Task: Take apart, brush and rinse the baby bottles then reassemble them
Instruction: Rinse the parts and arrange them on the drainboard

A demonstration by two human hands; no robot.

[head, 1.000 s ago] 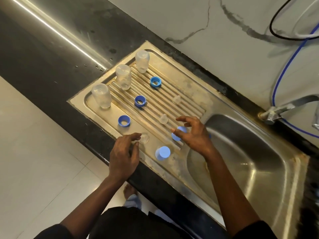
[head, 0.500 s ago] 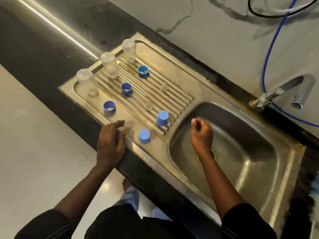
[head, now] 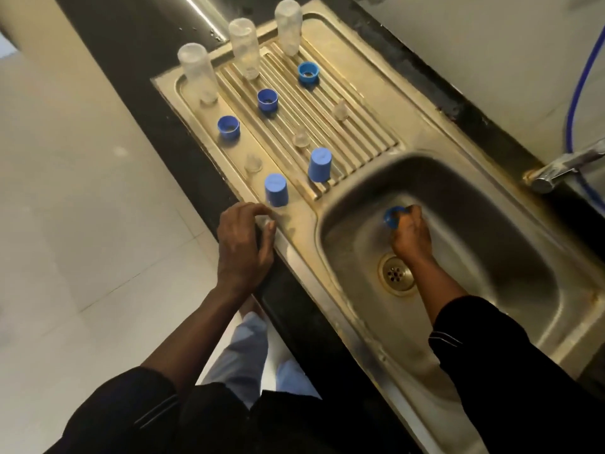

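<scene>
baby bottles [head: 245, 49], three clear bodies, stand upside down in a row at the far left of the drainboard [head: 360, 103]. nearer lie three blue rings [head: 267, 99], three clear teats [head: 300, 139] and two upright blue caps [head: 320, 165]. the right hand [head: 411, 237] is clenched round a third cap [head: 393, 217] over the sink basin [head: 491, 257], just beyond the drain [head: 397, 273]. the left hand [head: 244, 244] rests on the near rim beside one cap, fingers curled; i cannot tell whether it grasps anything.

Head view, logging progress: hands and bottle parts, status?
Left hand resting on sink rim, holding nothing. Right hand grips blue cap over basin. Nothing in the way.
</scene>
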